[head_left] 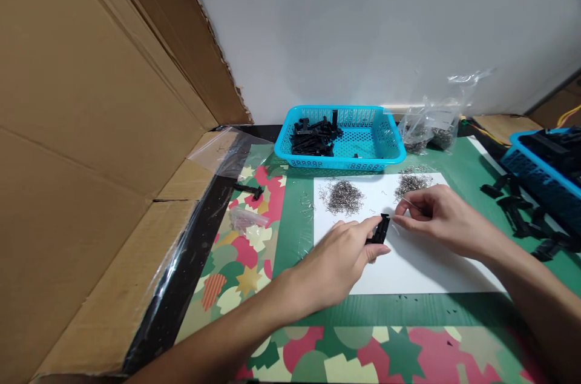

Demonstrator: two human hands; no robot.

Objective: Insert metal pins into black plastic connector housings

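Over the white sheet [422,263], my left hand [342,254] is closed around a small black plastic part [380,229], thumb below it and fingers above. Close to the part's right side, my right hand [436,214] is pinched, with a thin metal piece [410,202] showing between its fingers. A pile of small metal pieces [345,197] lies at the sheet's back left. Another metal pile [411,183] sits just behind my right hand, partly hidden by it.
Behind the sheet stands a blue basket [340,163] holding black parts. Clear bags [442,129] of metal pieces are beside it. Loose black parts [515,211] and a second blue basket [540,172] are at the right. A cardboard wall [91,99] rises at left.
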